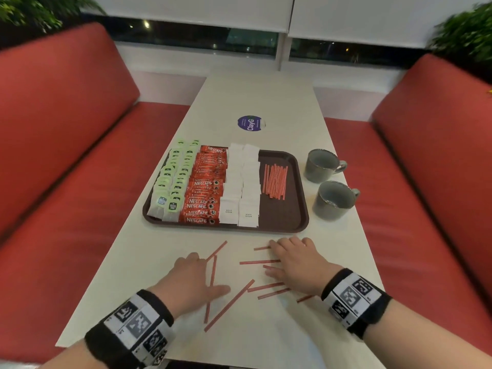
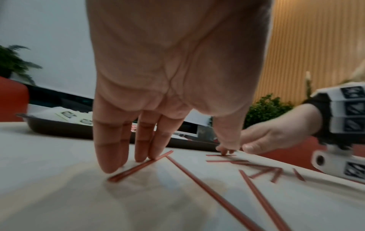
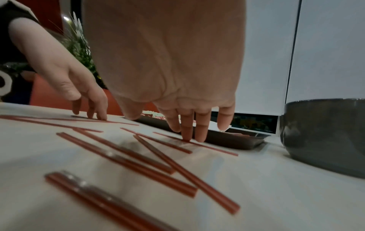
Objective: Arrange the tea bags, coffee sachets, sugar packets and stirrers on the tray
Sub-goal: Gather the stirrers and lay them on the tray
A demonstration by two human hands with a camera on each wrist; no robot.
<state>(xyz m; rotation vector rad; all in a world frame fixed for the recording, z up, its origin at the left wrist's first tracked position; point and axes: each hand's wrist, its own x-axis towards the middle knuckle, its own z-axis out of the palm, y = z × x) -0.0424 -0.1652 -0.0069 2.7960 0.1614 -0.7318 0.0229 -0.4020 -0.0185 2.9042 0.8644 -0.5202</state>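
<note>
Your left hand [image 1: 192, 278] lies palm down near the close edge of the white surface [image 1: 266, 334], fingers [image 2: 110, 150] straight and spread. Their tips press one loose red stirrer [image 2: 141, 166] against the surface without gripping it. Your right hand [image 1: 295, 265] rests the same way just to the right, fingers [image 3: 186, 125] straight and a little apart, tips on another stirrer [image 3: 195, 143], holding nothing. Between and around both hands, the scattered stirrers [image 1: 230, 304] lie at mixed angles, some passing under your palms. Black wristbands [image 1: 133, 328] with black-and-white square markers circle both wrists.

Farther out, just beyond your fingertips, a dark brown tray [image 1: 290, 222] sits on the surface. From left to right it holds rows of green-tagged tea bags [image 1: 173, 182], red coffee sachets [image 1: 205, 187], white sugar packets [image 1: 242, 187], then a small pile of stirrers [image 1: 275, 181] lying lengthwise. Bare tray shows to the right of that pile. Two grey mugs [image 1: 330, 182] stand on the surface just right of the tray. Red padded benches [image 1: 66, 161] run along both sides.
</note>
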